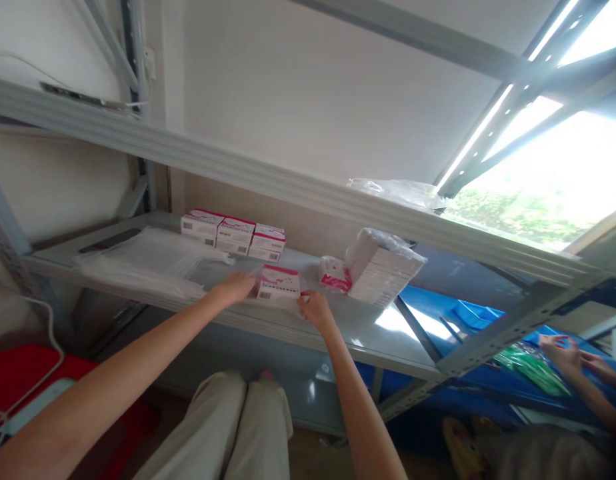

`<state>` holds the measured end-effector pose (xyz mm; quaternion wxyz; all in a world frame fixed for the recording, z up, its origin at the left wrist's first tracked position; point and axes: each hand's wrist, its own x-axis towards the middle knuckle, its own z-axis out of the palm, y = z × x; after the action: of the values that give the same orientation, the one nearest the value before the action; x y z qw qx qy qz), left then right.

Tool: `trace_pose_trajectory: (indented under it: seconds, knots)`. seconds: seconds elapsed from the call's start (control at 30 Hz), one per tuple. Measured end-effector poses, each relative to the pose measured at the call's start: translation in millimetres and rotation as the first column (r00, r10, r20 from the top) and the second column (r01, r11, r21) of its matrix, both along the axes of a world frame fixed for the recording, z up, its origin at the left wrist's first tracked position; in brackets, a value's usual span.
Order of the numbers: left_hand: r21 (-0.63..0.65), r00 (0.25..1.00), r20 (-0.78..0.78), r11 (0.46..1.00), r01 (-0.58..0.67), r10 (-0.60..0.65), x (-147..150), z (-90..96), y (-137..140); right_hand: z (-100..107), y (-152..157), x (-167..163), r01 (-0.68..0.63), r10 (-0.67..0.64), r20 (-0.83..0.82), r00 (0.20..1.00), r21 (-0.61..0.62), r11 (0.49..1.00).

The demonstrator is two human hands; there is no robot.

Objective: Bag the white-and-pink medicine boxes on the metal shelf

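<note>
A small white and pink box [279, 285] lies inside a clear plastic bag on the grey metal shelf [338, 320]. My left hand [234, 288] touches the bag's left edge, fingers against the box. My right hand [314, 307] pinches the bag's right corner. Behind them, three matching boxes [233, 235] stand in a row. A stack of clear plastic bags [148, 261] lies to the left of my left hand.
A wrapped bundle of white flat packs [383, 267] and a small pink packet [335, 275] sit to the right. Another person's hands [571, 355] handle green packets over a blue bin at the lower right. An upper shelf beam [238, 163] runs overhead.
</note>
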<state>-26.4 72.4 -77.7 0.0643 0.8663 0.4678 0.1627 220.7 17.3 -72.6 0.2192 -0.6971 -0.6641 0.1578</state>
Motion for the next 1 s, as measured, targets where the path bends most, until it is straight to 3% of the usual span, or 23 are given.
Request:
trace_pose_trajectory:
  seconds: [0.13, 0.3, 0.4, 0.5, 0.57, 0.67, 0.8, 1.0]
  knots:
    - [-0.109, 0.987, -0.138, 0.989, -0.097, 0.081, 10, 8.5, 5, -2, 9, 5, -0.065, 0.064, -0.158, 0.985, 0.000, 0.998]
    - [-0.020, 0.983, -0.062, 0.984, -0.177, 0.175, 17, 13.9, 8, -1, 22, 10, -0.064, 0.016, -0.341, 0.940, -0.131, 0.989]
    - [0.018, 0.983, -0.006, 0.983, -0.184, 0.184, 19, 17.3, -1, 6, 25, 7, -0.014, 0.011, -0.172, 0.985, -0.021, 1.000]
    - [0.052, 0.981, -0.064, 0.982, -0.179, 0.182, 22, 23.8, -15, 14, 26, 2, 0.004, -0.015, 0.129, 0.992, 0.087, 0.996]
    - [0.075, 0.973, -0.125, 0.980, -0.186, 0.195, 24, 27.3, -21, 17, 29, 1, 0.010, -0.035, 0.224, 0.974, 0.110, 0.994]
    - [0.087, 0.965, -0.153, 0.976, -0.202, 0.214, 29, 26.7, -16, 17, 40, 4, 0.010, -0.027, 0.215, 0.976, 0.078, 0.997]
    - [0.018, 0.959, -0.132, 0.968, -0.250, 0.250, 36, 19.7, 13, 13, 62, 10, 0.023, -0.025, 0.124, 0.992, 0.021, 1.000]
    - [-0.160, 0.954, 0.015, 0.943, -0.292, 0.298, 38, 11.0, 56, -4, 93, 6, 0.170, -0.171, 0.004, 0.985, 0.093, 0.981]
